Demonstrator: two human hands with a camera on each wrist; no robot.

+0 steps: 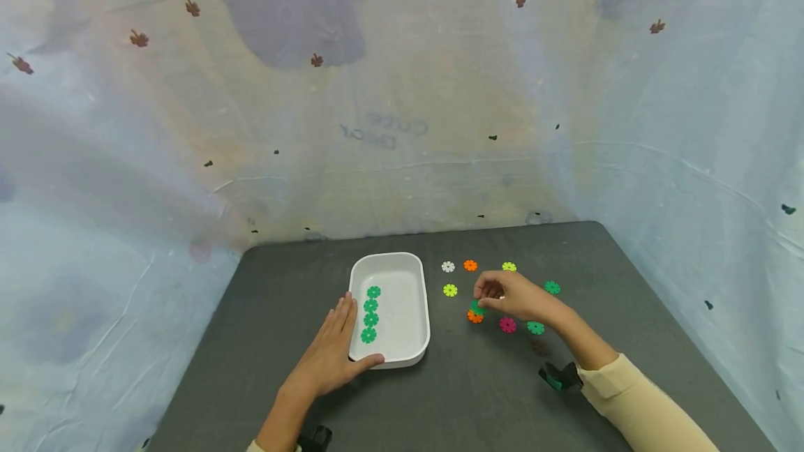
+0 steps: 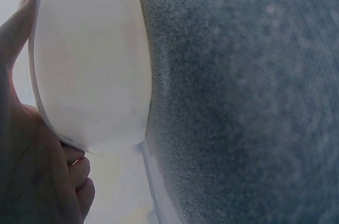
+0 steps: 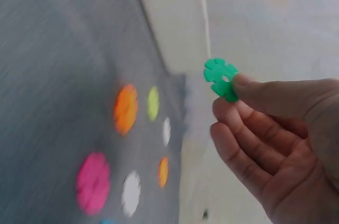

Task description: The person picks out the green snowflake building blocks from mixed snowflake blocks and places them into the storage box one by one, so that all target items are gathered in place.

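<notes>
In the head view, my right hand [image 1: 511, 295] pinches a green flower-shaped notched disc [image 1: 478, 307] between thumb and fingertips, above an orange disc [image 1: 475, 317] on the table. The right wrist view shows the pinched green disc [image 3: 221, 79] clearly, with a round hole in its middle. My left hand [image 1: 333, 351] rests against the near left corner of a white tray [image 1: 419, 312], fingers stretched along its left side and thumb on its near rim. Inside the tray, several green discs [image 1: 371, 305] form a line along the left side.
Around my right hand lie a white disc [image 1: 448, 266], an orange disc [image 1: 470, 265], yellow discs [image 1: 450, 290], a pink disc [image 1: 507, 325] and green discs [image 1: 535, 328]. The dark grey table [image 1: 289, 277] meets a pale sheet [image 1: 389, 187] at its back edge.
</notes>
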